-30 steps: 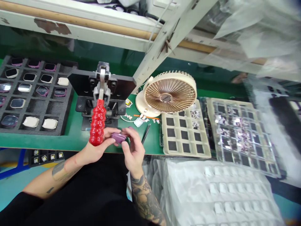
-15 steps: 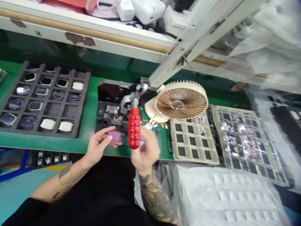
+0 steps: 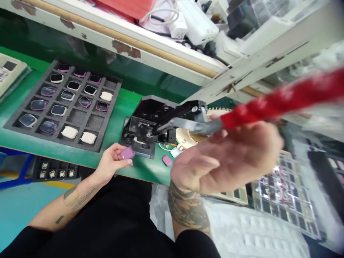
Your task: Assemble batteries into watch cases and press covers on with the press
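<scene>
My left hand [image 3: 114, 159] pinches a small purple watch case [image 3: 127, 153] between thumb and fingers, just in front of the black hand press [image 3: 145, 129]. The red ribbed handle [image 3: 268, 100] of the press is swung up and out to the right, close to the camera and blurred. My right hand [image 3: 225, 161] is beneath the handle, palm turned up and fingers stretched out, not wrapped round it. Whether its fingertips touch the handle I cannot tell. A second purple piece [image 3: 167, 160] rests on the green table [image 3: 145, 168] to the right of the press.
A grey foam tray [image 3: 106, 141] of watch cases stands at left. Behind my right hand is a cream fan [image 3: 185, 138]. Farther right lie a clear compartment tray [image 3: 287, 193] and white plastic-wrapped trays [image 3: 255, 229]. A shelf edge [image 3: 161, 59] runs above the table.
The red handle has swung from low in front of the press up to the right, my right hand rising with it. My left hand still holds the purple case, now tilted. The view has shifted.
</scene>
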A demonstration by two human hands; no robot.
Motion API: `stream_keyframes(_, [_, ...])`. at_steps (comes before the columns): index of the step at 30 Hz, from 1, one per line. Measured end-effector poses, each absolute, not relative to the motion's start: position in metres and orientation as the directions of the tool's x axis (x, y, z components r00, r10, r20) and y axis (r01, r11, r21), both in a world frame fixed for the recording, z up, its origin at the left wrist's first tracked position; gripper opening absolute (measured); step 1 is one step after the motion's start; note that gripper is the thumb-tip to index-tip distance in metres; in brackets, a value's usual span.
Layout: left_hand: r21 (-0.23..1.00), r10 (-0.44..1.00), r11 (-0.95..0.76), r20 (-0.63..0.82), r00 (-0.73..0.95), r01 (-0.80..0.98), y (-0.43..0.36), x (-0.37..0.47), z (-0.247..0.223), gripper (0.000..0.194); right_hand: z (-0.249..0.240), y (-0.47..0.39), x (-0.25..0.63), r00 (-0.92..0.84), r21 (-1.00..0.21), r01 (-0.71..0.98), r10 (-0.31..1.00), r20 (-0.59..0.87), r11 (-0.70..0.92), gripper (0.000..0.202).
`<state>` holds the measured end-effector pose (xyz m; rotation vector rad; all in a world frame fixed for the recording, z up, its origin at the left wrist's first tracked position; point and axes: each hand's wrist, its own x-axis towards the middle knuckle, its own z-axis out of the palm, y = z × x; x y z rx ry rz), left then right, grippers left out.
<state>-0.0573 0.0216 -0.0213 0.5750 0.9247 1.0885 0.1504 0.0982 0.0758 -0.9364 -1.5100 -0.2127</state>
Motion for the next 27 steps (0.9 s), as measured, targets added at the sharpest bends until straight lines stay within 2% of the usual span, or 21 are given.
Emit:
stream_keyframes(2, [0.797, 0.931, 0.363, -0.321, 0.171, -0.482, 0.022, -0.06, -0.018, 0.041, 0.062, 0.074, 0.144, 0.219, -0.423, 0.641, 0.376, 0.9, 0.641, 0.043])
stream_keyframes(3, [0.805, 0.935, 0.356, -0.309, 0.175, -0.475, 0.023, -0.062, -0.016, 0.038, 0.049, 0.059, 0.142, 0.23, -0.48, 0.625, 0.442, 0.867, 0.616, 0.034])
stream_keyframes(4, [0.814, 0.937, 0.349, -0.299, 0.178, -0.465, 0.024, -0.064, -0.013, 0.036, 0.035, 0.044, 0.14, 0.219, -0.564, 0.599, 0.561, 0.798, 0.569, 0.029])
stream_keyframes(6, [0.83, 0.941, 0.338, -0.288, 0.178, -0.444, 0.025, -0.066, -0.009, 0.036, 0.006, 0.019, 0.138, 0.166, -0.721, 0.542, 0.787, 0.594, 0.43, 0.026])
stream_keyframes(9, [0.845, 0.94, 0.339, -0.283, 0.192, -0.413, 0.026, -0.067, -0.007, 0.041, -0.016, 0.001, 0.136, 0.035, -0.824, 0.46, 0.92, 0.39, 0.332, 0.036])
stream_keyframes(13, [0.873, 0.946, 0.307, -0.235, 0.225, -0.378, 0.023, -0.062, -0.011, 0.04, -0.006, 0.009, 0.135, -0.202, -0.817, 0.359, 0.892, 0.405, 0.452, 0.044])
stream_keyframes(16, [0.91, 0.963, 0.23, -0.161, 0.217, -0.344, 0.021, -0.058, -0.014, 0.042, -0.002, 0.013, 0.134, -0.155, -0.821, 0.347, 0.891, 0.428, 0.454, 0.04])
stream_keyframes(19, [0.976, 0.988, 0.052, -0.018, 0.155, -0.213, 0.021, -0.054, -0.019, 0.053, -0.01, 0.006, 0.134, 0.054, -0.919, 0.283, 0.952, 0.301, 0.275, 0.031])
stream_keyframes(21, [0.991, 0.983, -0.124, 0.13, 0.128, -0.051, 0.023, -0.051, -0.023, 0.057, -0.018, 0.0, 0.136, 0.057, -0.977, 0.165, 0.988, 0.145, 0.134, 0.014])
stream_keyframes(24, [0.908, 0.923, -0.377, 0.352, 0.158, 0.183, 0.024, -0.049, -0.03, 0.059, -0.026, -0.007, 0.141, -0.02, -0.999, 0.042, 1.0, -0.014, -0.013, 0.019])
stream_keyframes(27, [0.787, 0.847, -0.531, 0.481, 0.226, 0.314, 0.024, -0.046, -0.037, 0.057, -0.03, -0.013, 0.147, 0.017, -0.998, -0.019, 0.998, -0.059, -0.059, 0.022])
